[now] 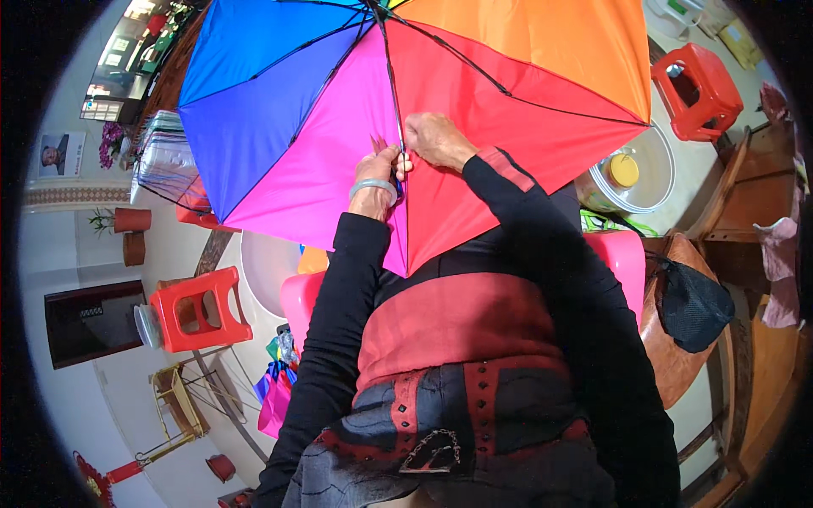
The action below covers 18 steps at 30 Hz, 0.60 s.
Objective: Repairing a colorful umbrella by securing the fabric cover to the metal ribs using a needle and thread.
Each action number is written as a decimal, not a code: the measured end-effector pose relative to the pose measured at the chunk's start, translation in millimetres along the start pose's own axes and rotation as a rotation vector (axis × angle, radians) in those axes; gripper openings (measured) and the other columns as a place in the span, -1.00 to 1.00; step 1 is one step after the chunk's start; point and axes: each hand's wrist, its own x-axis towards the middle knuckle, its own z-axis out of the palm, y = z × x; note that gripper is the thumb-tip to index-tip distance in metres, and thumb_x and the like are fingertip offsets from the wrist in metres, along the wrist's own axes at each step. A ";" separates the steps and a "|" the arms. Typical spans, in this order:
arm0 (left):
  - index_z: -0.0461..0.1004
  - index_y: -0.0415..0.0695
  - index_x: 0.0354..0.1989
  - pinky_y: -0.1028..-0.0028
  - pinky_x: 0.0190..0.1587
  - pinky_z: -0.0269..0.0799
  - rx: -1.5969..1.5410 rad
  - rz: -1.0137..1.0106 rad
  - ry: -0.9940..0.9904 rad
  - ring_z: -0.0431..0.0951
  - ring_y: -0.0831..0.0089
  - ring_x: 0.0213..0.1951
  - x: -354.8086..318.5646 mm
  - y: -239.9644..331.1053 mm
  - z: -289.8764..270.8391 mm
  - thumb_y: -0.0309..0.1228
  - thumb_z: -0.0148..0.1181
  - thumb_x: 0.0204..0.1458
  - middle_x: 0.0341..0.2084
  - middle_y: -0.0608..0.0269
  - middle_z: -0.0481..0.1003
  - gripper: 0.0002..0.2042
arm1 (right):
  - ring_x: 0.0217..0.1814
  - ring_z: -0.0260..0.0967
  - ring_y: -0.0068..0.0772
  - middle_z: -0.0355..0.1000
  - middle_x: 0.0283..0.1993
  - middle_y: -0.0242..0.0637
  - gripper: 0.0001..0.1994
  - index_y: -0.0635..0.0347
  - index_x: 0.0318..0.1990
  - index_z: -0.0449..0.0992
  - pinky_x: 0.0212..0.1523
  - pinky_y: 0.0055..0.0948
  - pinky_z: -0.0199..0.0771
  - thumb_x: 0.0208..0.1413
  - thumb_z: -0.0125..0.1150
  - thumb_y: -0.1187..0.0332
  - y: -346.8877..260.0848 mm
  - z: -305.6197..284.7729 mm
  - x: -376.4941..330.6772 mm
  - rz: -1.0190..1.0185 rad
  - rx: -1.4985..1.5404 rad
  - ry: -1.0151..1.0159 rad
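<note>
An open rainbow-coloured umbrella [330, 110] lies spread before me, its inside and dark ribs facing up. Its blue, purple and pink panels are on the left, red and orange on the right. My left hand [378, 173], with a pale bangle at the wrist, is closed on the umbrella rib [391, 85] where pink meets red. Thin reddish points stick up by its fingers; I cannot make out what they are. Just right of that rib, my right hand [438, 140] is closed, fingertips pinched close to the left ones. Whatever it pinches is too small to tell.
Red plastic stools stand at the left [201, 311] and upper right [699, 91]. A clear round tub [648, 169] with a yellow-lidded jar is at the right, above a brown seat with a black mesh bag [694, 305]. Folded colourful cloth [278, 394] lies lower left.
</note>
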 end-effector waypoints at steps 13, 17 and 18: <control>0.34 -0.32 -0.48 0.57 -0.71 0.24 -0.026 -0.042 0.028 0.42 0.43 -0.67 -8.5 3.5 5.2 -0.51 0.00 -0.03 -0.67 0.13 0.40 -0.89 | -0.75 0.31 -0.38 0.32 -0.67 -0.25 -0.84 0.28 -0.51 0.31 -0.86 -0.49 0.26 0.04 -0.14 0.43 -8.6 1.6 -8.2 0.446 0.632 -0.253; 0.33 -0.32 -0.47 0.59 -0.73 0.23 -0.043 -0.032 -0.001 0.41 0.44 -0.69 -3.4 1.3 1.9 -0.51 -0.01 -0.02 -0.68 0.15 0.39 -0.89 | -0.60 0.42 -0.21 0.41 -0.55 -0.07 -0.79 0.34 -0.38 0.38 -0.63 -0.30 0.44 0.03 -0.17 0.40 -14.2 5.0 -5.5 0.380 0.568 -0.226; 0.33 -0.32 -0.47 0.59 -0.73 0.23 -0.047 -0.032 -0.002 0.41 0.44 -0.69 -4.2 0.0 3.9 -0.51 -0.01 -0.02 -0.68 0.15 0.39 -0.89 | -0.60 0.42 -0.21 0.41 -0.55 -0.07 -0.79 0.34 -0.38 0.38 -0.63 -0.30 0.44 0.03 -0.17 0.40 -9.0 9.0 -4.3 0.381 0.564 -0.227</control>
